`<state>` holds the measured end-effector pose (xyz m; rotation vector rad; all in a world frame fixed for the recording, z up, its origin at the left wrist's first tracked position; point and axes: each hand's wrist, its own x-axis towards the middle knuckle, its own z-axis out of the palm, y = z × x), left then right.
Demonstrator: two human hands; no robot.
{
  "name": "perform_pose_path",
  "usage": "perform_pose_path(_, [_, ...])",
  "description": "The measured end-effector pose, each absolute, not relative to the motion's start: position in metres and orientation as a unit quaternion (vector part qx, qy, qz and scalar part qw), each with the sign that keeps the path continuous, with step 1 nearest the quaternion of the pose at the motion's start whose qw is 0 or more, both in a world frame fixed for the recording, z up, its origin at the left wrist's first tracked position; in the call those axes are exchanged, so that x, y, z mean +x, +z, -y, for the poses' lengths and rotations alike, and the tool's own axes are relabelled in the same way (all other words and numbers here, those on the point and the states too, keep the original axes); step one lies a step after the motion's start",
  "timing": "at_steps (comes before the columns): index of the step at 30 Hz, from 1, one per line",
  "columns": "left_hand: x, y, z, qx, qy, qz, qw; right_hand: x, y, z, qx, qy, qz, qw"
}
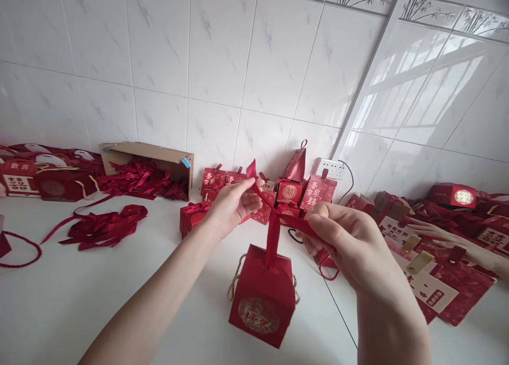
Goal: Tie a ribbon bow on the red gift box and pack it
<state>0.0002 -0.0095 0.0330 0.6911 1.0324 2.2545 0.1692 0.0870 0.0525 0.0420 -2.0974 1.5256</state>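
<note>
red gift box [263,296] is seen in the head view below the two hands, over the white table [202,333], slightly tilted and with its round printed panel [258,316] turned toward the camera; whether its base is rested on the table cannot be told. twine [235,283] is fitted at both sides, and the top seems to be closed. red ribbon [272,238] is brought up from the top, and its lengths are crossed just above. one tail is pinched between thumb and forefinger of the left hand [234,203], with the other fingers loosely curled; the other is gripped by the right hand [345,238], its fingers folded in. by this, the closing and the threading may be judged done and the tying only begun, since no bow is shown on this box; the drawing tight appears to be left. beyond the left forearm, a bow-topped box [193,216] is set down, apparently finished. loose ribbons [105,227] are heaped on the left, and more are held in a cardboard carton [147,149].
</note>
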Motion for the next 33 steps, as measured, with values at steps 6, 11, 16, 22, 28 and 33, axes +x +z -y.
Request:
perform_pose_path(6, [-0.006, 0.025, 0.003, 0.249, 0.834, -0.390, 0.300, 0.176, 0.053, -0.083, 0.045, 0.612, 0.742, 0.271])
perform_pose_path(11, [-0.010, 0.023, 0.002, 0.233, 0.836, -0.398, 0.298, 0.181, 0.052, -0.081, 0.050, 0.612, 0.738, 0.280])
perform_pose_path(16, [-0.013, 0.023, 0.001, 0.217, 0.847, -0.391, 0.286, 0.185, 0.052, -0.078, 0.058, 0.610, 0.736, 0.286])
perform_pose_path(22, [-0.011, 0.026, 0.003, 0.210, 0.848, -0.388, 0.293, 0.192, 0.054, -0.073, 0.071, 0.622, 0.725, 0.286])
perform_pose_path(28, [-0.016, 0.025, 0.001, 0.198, 0.861, -0.374, 0.282, 0.200, 0.055, -0.067, 0.030, 0.639, 0.704, 0.309])
perform_pose_path(33, [-0.020, 0.020, -0.002, 0.182, 0.872, -0.367, 0.269, 0.206, 0.061, -0.068, 0.056, 0.628, 0.718, 0.295])
